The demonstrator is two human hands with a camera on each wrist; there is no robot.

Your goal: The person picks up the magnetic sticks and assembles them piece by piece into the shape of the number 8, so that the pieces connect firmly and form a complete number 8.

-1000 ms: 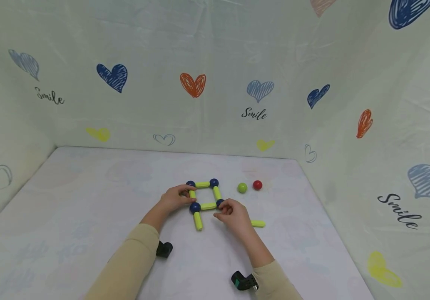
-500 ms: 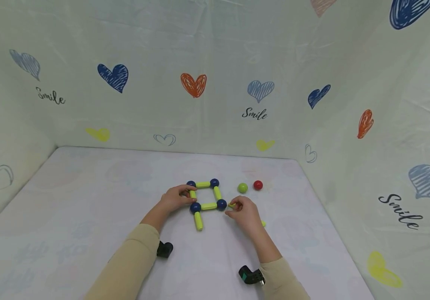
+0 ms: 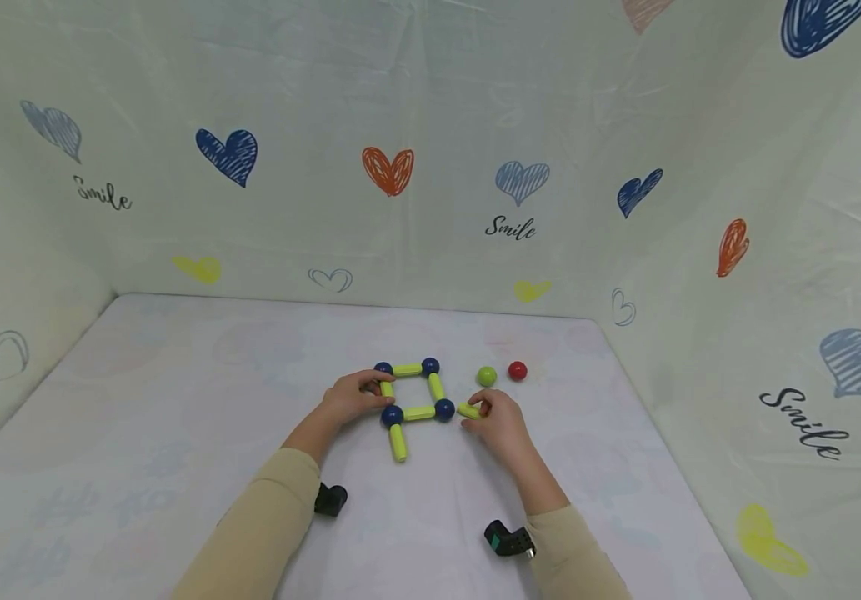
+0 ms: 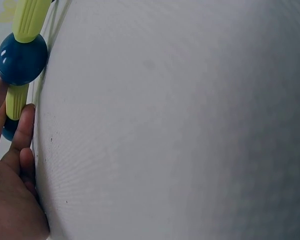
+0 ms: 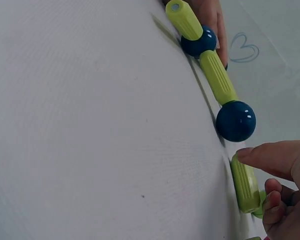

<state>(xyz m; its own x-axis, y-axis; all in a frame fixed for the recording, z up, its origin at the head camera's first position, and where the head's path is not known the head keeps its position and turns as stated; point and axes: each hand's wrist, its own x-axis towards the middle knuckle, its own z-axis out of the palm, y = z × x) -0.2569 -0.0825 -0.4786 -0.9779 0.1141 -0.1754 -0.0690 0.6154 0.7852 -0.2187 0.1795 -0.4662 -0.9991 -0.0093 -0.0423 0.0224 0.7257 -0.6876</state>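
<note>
Yellow-green magnetic rods and blue balls form a square on the table, with a bottom rod [image 3: 419, 412] and one extra rod [image 3: 398, 444] pointing toward the person. My left hand [image 3: 351, 398] holds the square's left-side rod [image 4: 16, 102], its fingers on both sides. Just right of the lower-right blue ball [image 3: 444, 409], my right hand [image 3: 501, 425] has thumb and index finger around a loose rod [image 3: 468, 411]. In the right wrist view, a fingertip overlaps the upper end of this rod [image 5: 245, 185], and a small gap separates it from the blue ball [image 5: 236, 121].
A green ball [image 3: 487, 377] and a red ball [image 3: 518, 371] lie behind the right hand. Another rod [image 5: 253, 238] shows at the right wrist view's bottom edge. Printed sheet walls [image 3: 445, 275] rise behind the white table [image 3: 212, 392].
My right hand has moved right, off the lower-right ball, and a loose rod now shows between its fingers. The rod on the table beside that hand is now hidden. The left hand stays put.
</note>
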